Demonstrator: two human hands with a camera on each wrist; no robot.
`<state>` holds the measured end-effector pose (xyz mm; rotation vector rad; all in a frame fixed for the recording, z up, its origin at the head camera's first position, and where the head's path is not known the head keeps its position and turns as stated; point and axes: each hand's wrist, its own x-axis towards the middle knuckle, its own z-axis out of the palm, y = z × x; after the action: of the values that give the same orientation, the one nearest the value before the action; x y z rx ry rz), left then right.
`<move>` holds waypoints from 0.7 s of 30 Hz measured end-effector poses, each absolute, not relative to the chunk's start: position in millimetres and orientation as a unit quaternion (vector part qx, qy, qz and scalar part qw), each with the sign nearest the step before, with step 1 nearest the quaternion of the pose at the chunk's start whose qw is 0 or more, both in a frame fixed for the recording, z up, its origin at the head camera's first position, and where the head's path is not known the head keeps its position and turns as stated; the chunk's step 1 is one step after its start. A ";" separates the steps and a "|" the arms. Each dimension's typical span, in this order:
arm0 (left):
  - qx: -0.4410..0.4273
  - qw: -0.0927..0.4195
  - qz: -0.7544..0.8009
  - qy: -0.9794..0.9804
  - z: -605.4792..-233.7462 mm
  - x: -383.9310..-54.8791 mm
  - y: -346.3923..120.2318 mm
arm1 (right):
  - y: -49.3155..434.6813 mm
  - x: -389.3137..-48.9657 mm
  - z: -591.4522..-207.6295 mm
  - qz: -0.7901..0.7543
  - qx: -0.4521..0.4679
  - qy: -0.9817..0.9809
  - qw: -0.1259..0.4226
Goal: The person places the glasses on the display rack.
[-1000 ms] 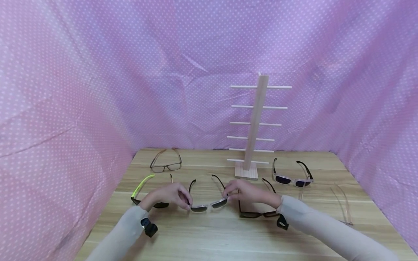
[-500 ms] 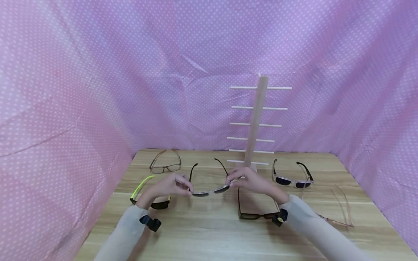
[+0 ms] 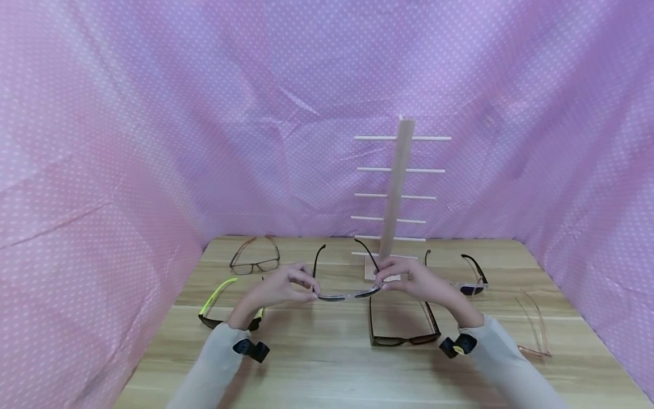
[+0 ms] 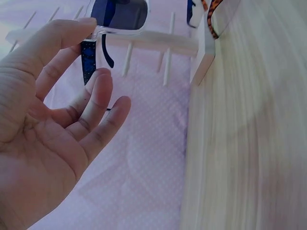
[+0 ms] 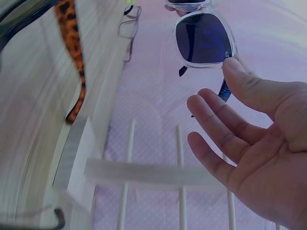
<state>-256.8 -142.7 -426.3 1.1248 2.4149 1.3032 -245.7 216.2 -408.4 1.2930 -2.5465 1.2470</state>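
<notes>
Sunglasses (image 3: 333, 298) with a clear frame, dark lenses and dark temples are held up above the table, temples spread and pointing away from the person. My left hand (image 3: 286, 286) pinches their left hinge corner between thumb and fingers. At the right hinge corner, my right hand (image 3: 416, 281) pinches them the same way. In the left wrist view the thumb of the left hand (image 4: 53, 105) lies at the frame's corner beside a dark patterned temple. The right wrist view shows a dark lens (image 5: 204, 38) close by the right hand's (image 5: 259, 129) thumb tip.
Behind the hands stands a wooden rack (image 3: 395, 193) with several crossbars. On the table (image 3: 327, 375) lie tortoiseshell sunglasses (image 3: 405, 341), green-templed glasses (image 3: 217, 295), brown-framed glasses (image 3: 254, 266), clear-framed sunglasses (image 3: 472, 288) partly behind the right hand, and pale glasses (image 3: 536, 349) at right.
Both hands have lifted the clear-framed sunglasses off the table and carried them rightward, toward the rack. More of the tortoiseshell sunglasses now shows below the right hand.
</notes>
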 end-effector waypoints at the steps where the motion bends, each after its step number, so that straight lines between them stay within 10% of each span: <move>1: 0.377 0.088 0.438 0.811 -427.6 -257.7 -139.0 | 219.9 -245.9 -408.8 0.399 0.418 -0.816 0.013; 21: 0.387 0.110 0.452 0.796 -446.7 -276.6 -77.8 | 275.2 -241.7 -412.7 0.327 0.358 -0.874 -0.036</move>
<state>-276.6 -77.8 -446.7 1.1373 2.3392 1.3276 -241.7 275.2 -412.7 1.1500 -2.8106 1.0532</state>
